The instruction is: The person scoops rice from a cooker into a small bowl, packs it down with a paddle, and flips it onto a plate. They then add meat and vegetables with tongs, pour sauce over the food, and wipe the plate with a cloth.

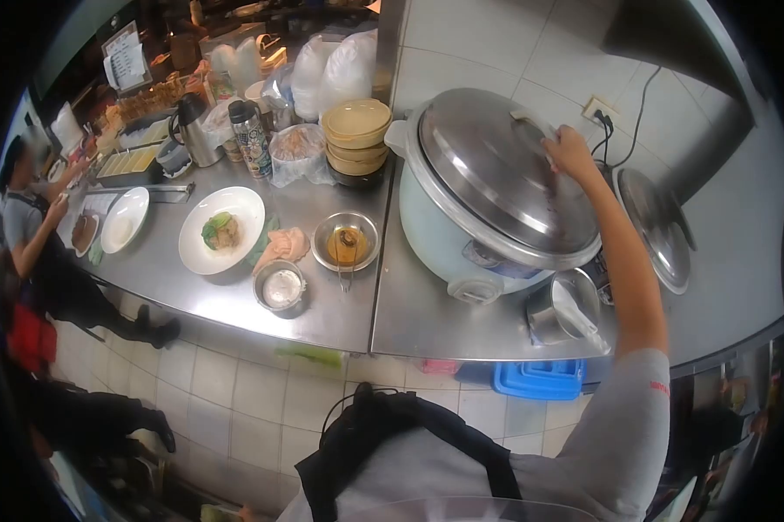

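Apparently, right hand [570, 150] closed, fingers curled around handle of large domed steel lid [496, 170]; fingertips hard to make out. Left hand out of frame. Lid sits atop pale-blue round cooker [431, 228]; whether fully seated, cannot tell. Near cooker's base: 1 steel pot [542, 324] with white object [575, 311] inside. Beyond forearm: 1 more domed lid [657, 222], partly hidden. Farther left: 2 round steel bowls [280, 287], 1 stack of tan bowls [357, 128], exact count unclear. Far left: 1 blurred co-worker [33, 222].

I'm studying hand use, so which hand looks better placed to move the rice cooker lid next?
Probably the right hand: it is on the rice cooker lid, while the left hand is out of view.
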Motion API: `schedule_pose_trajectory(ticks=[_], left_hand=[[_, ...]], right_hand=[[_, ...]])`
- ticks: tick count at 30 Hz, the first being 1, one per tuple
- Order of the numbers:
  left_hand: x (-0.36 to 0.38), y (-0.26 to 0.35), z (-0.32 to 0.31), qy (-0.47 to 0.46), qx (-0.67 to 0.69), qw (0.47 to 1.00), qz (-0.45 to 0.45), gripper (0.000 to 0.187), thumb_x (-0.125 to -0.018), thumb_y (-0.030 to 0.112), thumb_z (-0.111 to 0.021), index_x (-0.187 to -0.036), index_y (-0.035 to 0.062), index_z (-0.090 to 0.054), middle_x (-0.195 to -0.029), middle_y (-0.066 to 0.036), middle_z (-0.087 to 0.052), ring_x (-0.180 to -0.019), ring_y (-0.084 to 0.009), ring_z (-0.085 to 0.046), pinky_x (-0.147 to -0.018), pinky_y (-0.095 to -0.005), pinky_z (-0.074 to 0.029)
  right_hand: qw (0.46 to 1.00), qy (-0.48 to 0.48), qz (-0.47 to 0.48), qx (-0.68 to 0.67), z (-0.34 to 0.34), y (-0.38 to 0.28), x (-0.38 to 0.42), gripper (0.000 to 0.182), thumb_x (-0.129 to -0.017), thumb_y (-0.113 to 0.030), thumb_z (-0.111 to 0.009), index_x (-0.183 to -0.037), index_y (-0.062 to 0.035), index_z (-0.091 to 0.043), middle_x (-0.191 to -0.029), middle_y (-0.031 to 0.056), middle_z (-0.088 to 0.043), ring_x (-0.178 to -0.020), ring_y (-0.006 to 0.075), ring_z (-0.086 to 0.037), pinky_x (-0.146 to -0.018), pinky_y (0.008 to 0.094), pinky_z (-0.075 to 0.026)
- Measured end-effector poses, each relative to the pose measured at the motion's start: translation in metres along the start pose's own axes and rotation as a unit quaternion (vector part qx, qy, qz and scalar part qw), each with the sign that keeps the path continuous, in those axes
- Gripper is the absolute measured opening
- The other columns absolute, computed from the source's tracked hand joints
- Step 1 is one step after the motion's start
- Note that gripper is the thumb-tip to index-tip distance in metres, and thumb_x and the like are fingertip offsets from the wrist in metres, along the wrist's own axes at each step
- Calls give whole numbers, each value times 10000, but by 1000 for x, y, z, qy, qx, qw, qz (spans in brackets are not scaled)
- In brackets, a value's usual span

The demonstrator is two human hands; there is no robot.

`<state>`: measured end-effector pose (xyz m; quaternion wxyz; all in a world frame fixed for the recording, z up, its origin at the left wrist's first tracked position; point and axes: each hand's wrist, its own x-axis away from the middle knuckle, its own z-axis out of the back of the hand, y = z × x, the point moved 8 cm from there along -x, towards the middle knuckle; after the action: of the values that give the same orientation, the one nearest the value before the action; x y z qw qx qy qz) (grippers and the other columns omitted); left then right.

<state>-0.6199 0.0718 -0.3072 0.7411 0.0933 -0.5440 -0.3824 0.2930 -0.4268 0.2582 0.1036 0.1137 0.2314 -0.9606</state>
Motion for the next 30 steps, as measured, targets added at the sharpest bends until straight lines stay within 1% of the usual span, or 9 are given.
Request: schedule_pose_trajectory(ticks=[8, 10, 12, 13, 15, 19, 22, 28, 30], left_hand=[[16, 12, -38, -84, -9, 996, -7, 384, -770, 214, -616, -1099, 44, -512, -1008, -115, -513, -929, -274, -491, -781, -386, -412], [7, 37, -45, -96, -28, 995, -17, 376, -770, 216, -615, -1088, 44, -515, -986, -110, -512, -909, -271, -493, -765, -382, -414], [1, 56, -57, -109, -54, 992, -18, 368, -769, 219, -615, -1078, 45, -518, -963, -106, -511, -888, -268, -494, -749, -378, -416], [0, 59, -63, -113, -59, 992, -14, 363, -769, 220, -615, -1073, 45, -519, -952, -104, -511, -878, -266, -495, -742, -376, -417], [-1, 61, -68, -113, -70, 991, -8, 355, -768, 223, -615, -1062, 46, -522, -930, -100, -509, -858, -263, -496, -726, -372, -419], [5, 61, -78, -118, -79, 990, -6, 340, -767, 228, -615, -1041, 48, -528, -886, -91, -507, -817, -257, -499, -695, -364, -424], [8, 65, -90, -130, -92, 987, -11, 328, -765, 232, -615, -1025, 49, -533, -852, -85, -506, -786, -253, -501, -671, -358, -427], [13, 83, -117, -169, -112, 978, -40, 307, -763, 240, -614, -993, 51, -542, -786, -72, -503, -724, -244, -506, -624, -346, -433], [13, 84, -125, -178, -117, 976, -41, 308, -763, 246, -614, -992, 54, -544, -782, -70, -505, -716, -242, -507, -618, -346, -435]], right_hand=[[999, 6, 35, 23, -16, 8, -18, 379, -818, -252, -573, -937, 98, -493, -621, 159, -578, -457, 223, -580, -444, 349, -461], [988, -65, 36, 135, -16, 1, -12, 409, -843, -357, -519, -887, 47, -561, -691, 171, -593, -690, 320, -603, -663, 428, -455], [991, -46, 38, 122, -16, 1, -14, 374, -811, -341, -550, -814, 33, -557, -782, 222, -590, -744, 356, -591, -692, 442, -450], [973, 43, 119, 192, -19, 3, -23, 379, -797, -331, -563, -853, 44, -564, -816, 238, -592, -765, 358, -595, -663, 448, -458], [985, 2, 36, 166, -10, -12, -9, 239, -734, -163, -555, -879, 12, -628, -881, 209, -625, -833, 360, -609, -714, 409, -486], [989, -47, 24, 136, -10, -12, -11, 234, -749, -153, -537, -868, 29, -622, -897, 201, -623, -841, 354, -606, -715, 417, -483], [979, 22, 133, 154, -2, -27, -1, 345, -775, -275, -573, -731, 65, -610, -697, 215, -604, -691, 355, -608, -652, 409, -477], [999, 10, 37, 31, -3, -24, 6, 351, -781, -292, -566, -773, 55, -614, -693, 206, -608, -640, 304, -619, -601, 382, -482], [993, -113, -7, -35, -7, -16, 18, 327, -788, -289, -559, -792, 35, -606, -690, 179, -617, -614, 248, -619, -587, 353, -479]])
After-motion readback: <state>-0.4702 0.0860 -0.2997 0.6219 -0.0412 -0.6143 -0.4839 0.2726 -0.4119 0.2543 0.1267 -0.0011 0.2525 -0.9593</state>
